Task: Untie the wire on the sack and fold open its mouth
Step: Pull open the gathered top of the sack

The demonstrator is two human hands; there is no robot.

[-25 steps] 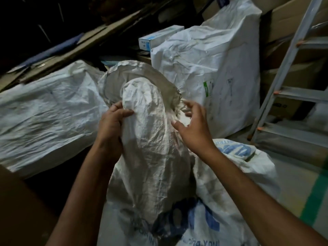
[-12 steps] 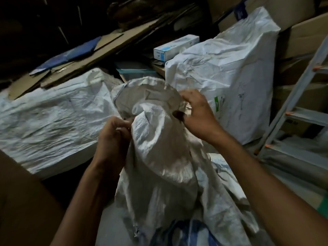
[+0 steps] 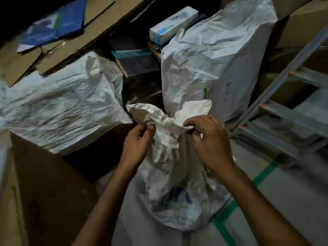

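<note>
A white woven sack (image 3: 170, 189) with blue print stands on the floor in front of me, its upper part crumpled. Its mouth (image 3: 159, 112) gapes a little, the rim bunched between my hands. My left hand (image 3: 136, 142) pinches the rim's left side between thumb and fingers. My right hand (image 3: 209, 139) grips the rim's right side, fingers curled over the fabric. I see no wire anywhere; the light is dim.
A full white sack (image 3: 58, 105) lies at the left, and a tall one (image 3: 213, 64) stands behind. Cardboard sheets (image 3: 71, 38) and a blue-white box (image 3: 174, 22) lie beyond. A metal stepladder (image 3: 284, 107) is at the right, a brown carton (image 3: 35, 192) at the lower left. Green tape (image 3: 227, 210) marks the floor.
The sack's top has come down from a raised hump to a low crumpled bunch. Both hands have closed in on the rim, and my view has tilted downward.
</note>
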